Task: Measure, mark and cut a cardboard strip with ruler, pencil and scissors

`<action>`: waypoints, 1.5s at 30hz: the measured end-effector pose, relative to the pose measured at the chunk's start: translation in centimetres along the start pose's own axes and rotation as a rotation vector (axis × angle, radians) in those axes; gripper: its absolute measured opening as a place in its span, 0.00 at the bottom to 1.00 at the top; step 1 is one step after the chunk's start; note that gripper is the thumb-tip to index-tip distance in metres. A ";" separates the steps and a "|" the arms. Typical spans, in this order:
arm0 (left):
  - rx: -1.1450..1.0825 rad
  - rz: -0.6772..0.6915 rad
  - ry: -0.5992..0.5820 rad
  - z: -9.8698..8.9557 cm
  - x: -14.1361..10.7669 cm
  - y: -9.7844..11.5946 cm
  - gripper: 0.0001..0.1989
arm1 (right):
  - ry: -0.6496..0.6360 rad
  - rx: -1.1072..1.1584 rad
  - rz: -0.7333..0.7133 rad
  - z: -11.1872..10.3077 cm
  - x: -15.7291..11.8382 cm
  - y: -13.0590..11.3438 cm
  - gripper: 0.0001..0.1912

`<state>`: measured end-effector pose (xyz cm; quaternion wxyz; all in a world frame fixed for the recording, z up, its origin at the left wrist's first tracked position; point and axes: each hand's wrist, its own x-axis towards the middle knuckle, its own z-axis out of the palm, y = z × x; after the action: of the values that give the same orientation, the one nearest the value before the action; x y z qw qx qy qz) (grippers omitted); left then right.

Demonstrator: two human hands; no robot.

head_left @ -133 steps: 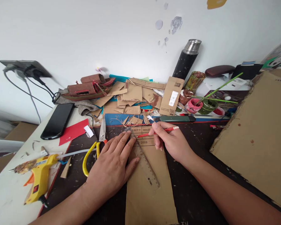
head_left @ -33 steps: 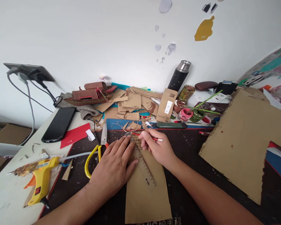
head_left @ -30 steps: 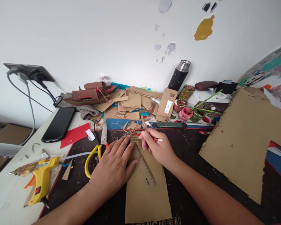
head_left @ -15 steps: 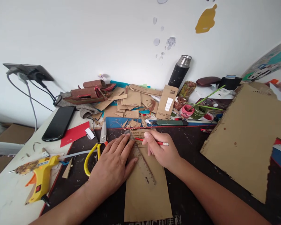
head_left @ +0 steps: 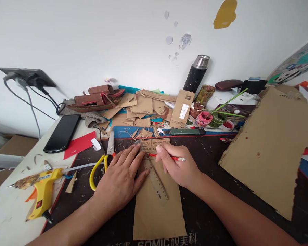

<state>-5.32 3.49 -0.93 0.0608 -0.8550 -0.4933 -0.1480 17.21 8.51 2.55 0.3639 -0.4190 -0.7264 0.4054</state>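
A strip of brown cardboard [head_left: 159,218] with printed text at its far end lies on the dark mat. Across it, at a slant, rests a clear ruler [head_left: 155,179]. My left hand [head_left: 123,174] lies flat with its fingers spread, its fingertips on the upper part of the ruler. A red pencil [head_left: 173,157] is pinched in my right hand [head_left: 181,164], its tip beside the ruler's right edge over the cardboard. Partly behind my left hand are yellow-handled scissors [head_left: 111,143].
A yellow glue gun [head_left: 43,194] and black phone [head_left: 63,133] lie at left. Cardboard scraps [head_left: 143,104], a green cutter [head_left: 187,132], paint jars [head_left: 204,118] and a black flask [head_left: 196,75] stand or lie behind. A large cardboard sheet [head_left: 267,147] is at right.
The view has shifted slightly. The pencil tip sits a little nearer along the ruler relative to the printed lines, and more of the print shows beyond my right hand.
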 end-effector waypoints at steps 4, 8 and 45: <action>-0.025 -0.005 -0.003 0.0 0.0 0.0 0.27 | 0.008 0.007 -0.048 0.0 0.0 0.0 0.22; -0.030 -0.008 0.002 0.1 0.0 -0.1 0.27 | 0.013 0.014 -0.083 0.0 0.1 -0.1 0.21; 0.115 0.057 0.044 -0.5 -0.6 0.7 0.17 | 0.282 0.623 0.295 0.3 1.9 2.8 0.32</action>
<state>-5.10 2.49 -0.60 0.1247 -0.8605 -0.4748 -0.1363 17.13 11.00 0.33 0.5082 -0.4402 -0.4424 0.5935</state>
